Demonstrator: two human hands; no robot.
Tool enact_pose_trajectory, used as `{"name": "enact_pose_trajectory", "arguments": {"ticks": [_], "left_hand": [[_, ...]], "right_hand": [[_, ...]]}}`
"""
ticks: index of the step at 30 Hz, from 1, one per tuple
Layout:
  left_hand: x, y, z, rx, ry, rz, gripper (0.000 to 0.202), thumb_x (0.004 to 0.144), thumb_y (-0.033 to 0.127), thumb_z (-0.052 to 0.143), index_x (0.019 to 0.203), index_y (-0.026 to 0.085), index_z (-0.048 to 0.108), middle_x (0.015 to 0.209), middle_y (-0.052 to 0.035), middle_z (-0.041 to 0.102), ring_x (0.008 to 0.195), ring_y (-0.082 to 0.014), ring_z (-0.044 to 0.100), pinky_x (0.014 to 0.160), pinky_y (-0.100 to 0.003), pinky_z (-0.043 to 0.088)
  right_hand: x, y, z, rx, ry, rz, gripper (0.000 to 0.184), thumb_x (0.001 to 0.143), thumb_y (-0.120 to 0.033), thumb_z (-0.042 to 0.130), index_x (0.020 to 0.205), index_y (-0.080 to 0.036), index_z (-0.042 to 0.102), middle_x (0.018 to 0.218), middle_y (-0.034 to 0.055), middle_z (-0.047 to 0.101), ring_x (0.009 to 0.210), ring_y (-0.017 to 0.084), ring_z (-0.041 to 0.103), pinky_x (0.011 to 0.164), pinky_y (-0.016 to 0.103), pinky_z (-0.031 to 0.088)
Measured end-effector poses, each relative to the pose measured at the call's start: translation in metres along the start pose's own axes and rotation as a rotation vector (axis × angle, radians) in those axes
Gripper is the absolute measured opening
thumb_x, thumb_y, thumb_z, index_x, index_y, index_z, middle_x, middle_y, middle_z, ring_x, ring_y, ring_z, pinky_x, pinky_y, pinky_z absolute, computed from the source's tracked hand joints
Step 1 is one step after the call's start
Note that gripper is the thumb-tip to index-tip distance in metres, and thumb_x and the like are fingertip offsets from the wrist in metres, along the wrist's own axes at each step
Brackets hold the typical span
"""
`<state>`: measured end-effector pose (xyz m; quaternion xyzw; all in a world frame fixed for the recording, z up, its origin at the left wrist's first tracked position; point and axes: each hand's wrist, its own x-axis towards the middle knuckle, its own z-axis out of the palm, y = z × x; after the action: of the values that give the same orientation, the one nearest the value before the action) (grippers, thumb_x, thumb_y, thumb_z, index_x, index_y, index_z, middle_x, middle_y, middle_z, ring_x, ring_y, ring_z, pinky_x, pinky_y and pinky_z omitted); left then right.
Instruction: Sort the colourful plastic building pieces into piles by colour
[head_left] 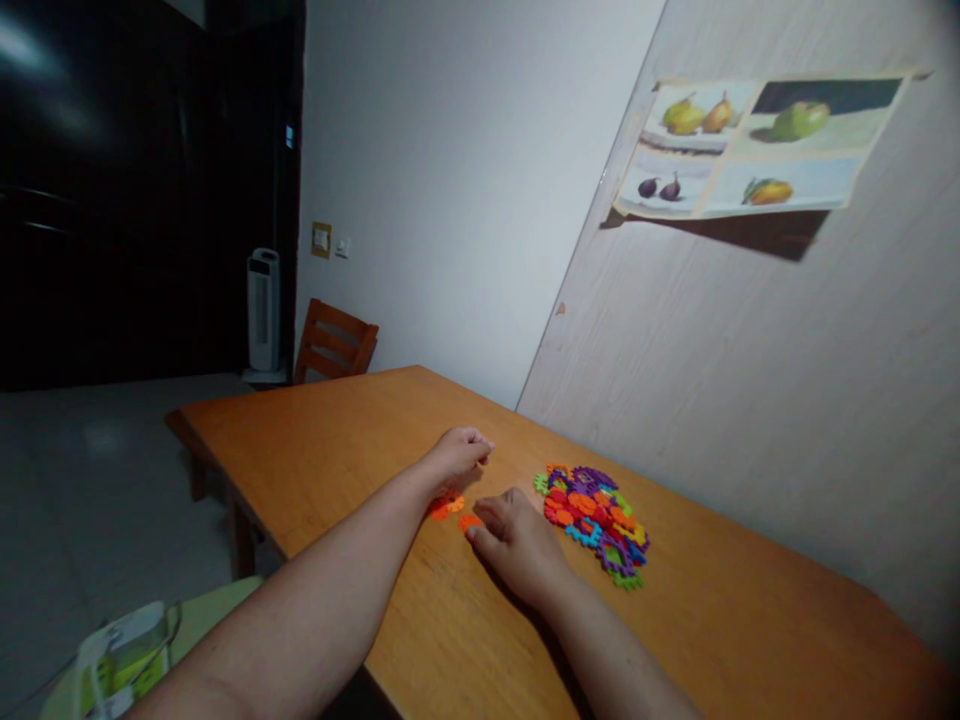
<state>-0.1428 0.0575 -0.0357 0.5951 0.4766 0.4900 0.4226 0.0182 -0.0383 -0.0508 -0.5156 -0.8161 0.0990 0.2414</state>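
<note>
My left hand (459, 455) is closed above the table, left of the pile, its fingertips drawn together. Whatever it may hold is hidden. Just below its wrist lie orange flower-shaped gear pieces (448, 504), partly covered by my forearm. My right hand (517, 540) is closed nearer to me, thumb and fingers around the edge of an orange toy gear (469, 522). To the right of that hand spreads a pile of plastic toy gears (589, 507) in purple, red, orange, blue, green and yellow, overlapping one another.
The wooden table (337, 430) runs along a wall bearing a fruit poster (750, 150). A wooden chair (335, 340) stands at the far end, with a white tower heater (263, 312) behind it. At lower left, a white-and-green object (124, 660) rests on a green seat (214, 610).
</note>
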Motion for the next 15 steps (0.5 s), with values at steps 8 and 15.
{"name": "enact_pose_trajectory", "arguments": {"ticks": [8,15], "left_hand": [[0.002,-0.004,0.001,-0.012,-0.007,-0.001,0.023,0.078,0.035,0.063,0.067,0.017,0.055,0.061,0.0008,0.056,0.053,-0.0103,0.045,0.056,-0.023,0.035],[0.001,0.000,-0.001,0.046,0.032,0.014,0.023,0.080,0.036,0.061,0.067,0.017,0.056,0.062,-0.0001,0.058,0.055,-0.0112,0.047,0.055,-0.023,0.034]], "right_hand": [[0.000,0.000,-0.003,-0.131,-0.025,-0.031,0.030,0.098,-0.035,0.049,0.086,-0.022,0.073,0.089,0.0054,0.065,0.086,0.017,0.060,0.072,0.027,0.036],[0.008,0.046,-0.022,-0.117,0.436,0.264,0.030,0.096,-0.038,0.045,0.079,-0.021,0.062,0.082,0.0054,0.064,0.079,0.019,0.057,0.070,0.029,0.036]]}}
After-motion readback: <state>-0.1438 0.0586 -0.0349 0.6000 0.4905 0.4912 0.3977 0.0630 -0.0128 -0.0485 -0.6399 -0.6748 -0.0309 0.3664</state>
